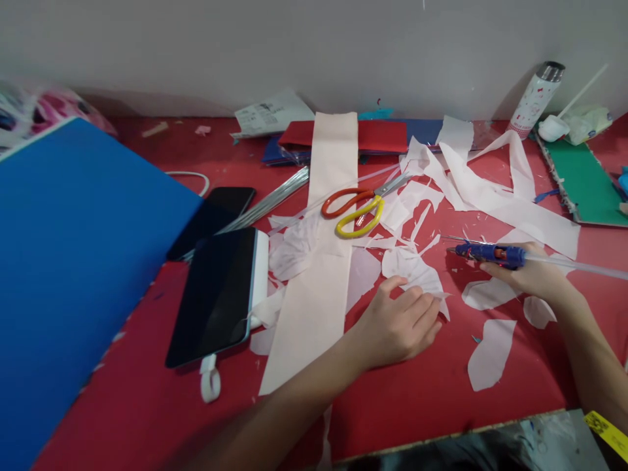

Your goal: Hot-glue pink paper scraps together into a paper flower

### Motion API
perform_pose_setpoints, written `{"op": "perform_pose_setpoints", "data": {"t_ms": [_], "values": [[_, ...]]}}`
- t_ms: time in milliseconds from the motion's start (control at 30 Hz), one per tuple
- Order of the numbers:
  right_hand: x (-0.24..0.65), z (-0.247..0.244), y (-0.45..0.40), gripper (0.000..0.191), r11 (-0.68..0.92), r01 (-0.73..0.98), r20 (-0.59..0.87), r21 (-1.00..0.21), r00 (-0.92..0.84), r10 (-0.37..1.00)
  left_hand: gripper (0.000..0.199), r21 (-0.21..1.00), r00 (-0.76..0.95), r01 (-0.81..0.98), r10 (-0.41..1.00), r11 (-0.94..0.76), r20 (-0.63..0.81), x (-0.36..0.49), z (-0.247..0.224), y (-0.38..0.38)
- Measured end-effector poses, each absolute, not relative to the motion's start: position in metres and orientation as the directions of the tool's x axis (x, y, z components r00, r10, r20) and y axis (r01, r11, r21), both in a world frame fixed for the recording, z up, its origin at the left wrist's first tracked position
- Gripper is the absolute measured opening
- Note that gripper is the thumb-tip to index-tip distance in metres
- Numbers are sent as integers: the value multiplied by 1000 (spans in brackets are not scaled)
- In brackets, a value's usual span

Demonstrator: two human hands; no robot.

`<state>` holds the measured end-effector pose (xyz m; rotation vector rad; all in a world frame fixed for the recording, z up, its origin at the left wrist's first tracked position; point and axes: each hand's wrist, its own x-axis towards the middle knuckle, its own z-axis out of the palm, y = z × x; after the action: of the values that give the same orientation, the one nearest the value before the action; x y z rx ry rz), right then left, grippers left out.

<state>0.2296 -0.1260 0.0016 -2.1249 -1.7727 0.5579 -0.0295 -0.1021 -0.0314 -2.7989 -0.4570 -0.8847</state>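
Note:
My left hand (403, 322) has its fingers curled over the lower edge of a pleated white petal-shaped piece (409, 267), holding it at the tabletop. In my right hand (532, 278) is a blue hot glue gun (495, 255), its nozzle pointing left toward the petal. A clear glue stick (583, 265) sticks out of its back end. Another pleated petal (294, 252) rests partly on a long pale strip (318, 294). Beyond my left hand, scissors (360, 212) with one red and one yellow handle lie on that strip, blades slightly apart. Flat cut petals (490, 353) lie below the glue gun.
To the left stand a big blue board (83, 261), a tablet (216, 294) and a dark phone-like slab (210, 219). White scraps (520, 203) spread across the red table (412, 405). A flask (534, 101) and a green board (583, 180) are at the far right.

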Motion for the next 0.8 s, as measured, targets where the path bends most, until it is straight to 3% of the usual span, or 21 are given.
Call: {"op": "perform_pose_setpoints", "data": {"t_ms": [800], "values": [[231,3,-125,40,-244,854,-169,-459,185,968,28,-25,775,404,328,-914,541,-28,-30,-99]]}}
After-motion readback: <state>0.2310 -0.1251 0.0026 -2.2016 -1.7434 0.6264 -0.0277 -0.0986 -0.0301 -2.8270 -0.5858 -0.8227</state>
